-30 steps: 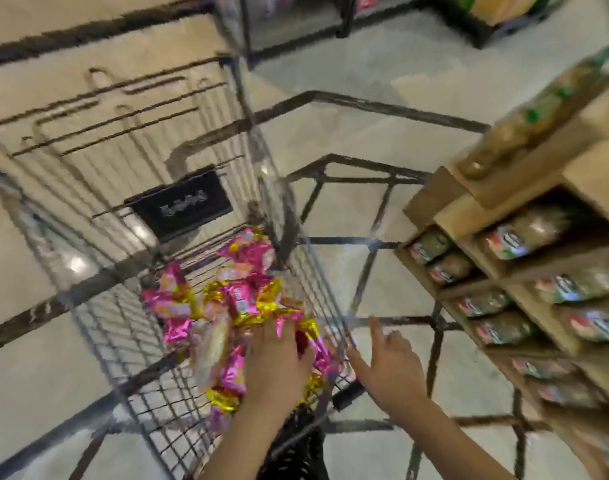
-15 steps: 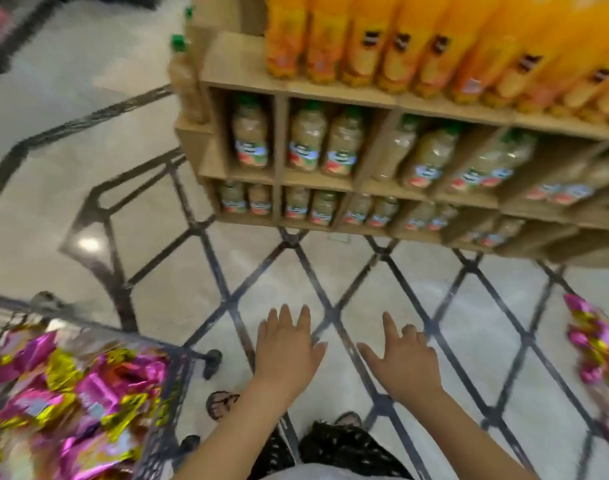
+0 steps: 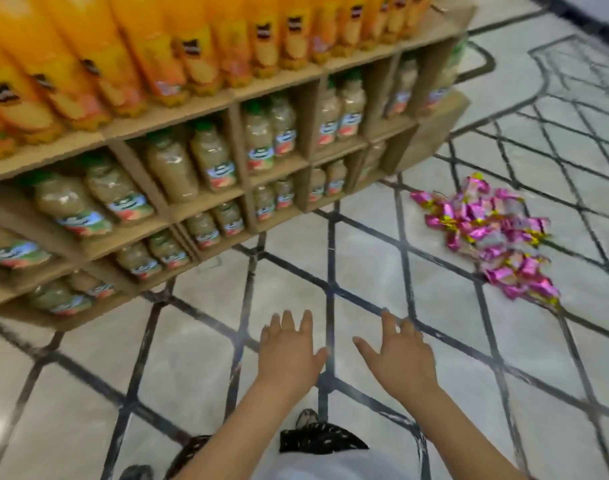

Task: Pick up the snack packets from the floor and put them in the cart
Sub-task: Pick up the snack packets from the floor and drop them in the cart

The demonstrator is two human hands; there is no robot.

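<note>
Lying on the floor (image 3: pixel 206 341), snack packets (image 3: pixel 490 233) sit well right of both empty, spread-fingered hands: left hand (image 3: pixel 287 355), right hand (image 3: pixel 400 362).

A glossy pale stone floor (image 3: pixel 382 271) crossed by dark lines in a diamond lattice. On the left stands a tan board display shelf (image 3: pixel 272 85) divided into cubbies. Tall orange juice bottles (image 3: pixel 150 46) line its top; pale beige green-capped bottles (image 3: pixel 171 168) fill the compartments below.

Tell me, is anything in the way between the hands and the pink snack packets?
Nothing visible is. The left hand and right hand hover open over the floor, and only bare tiles lie between them and the snack packets heaped ahead to the right.
</note>
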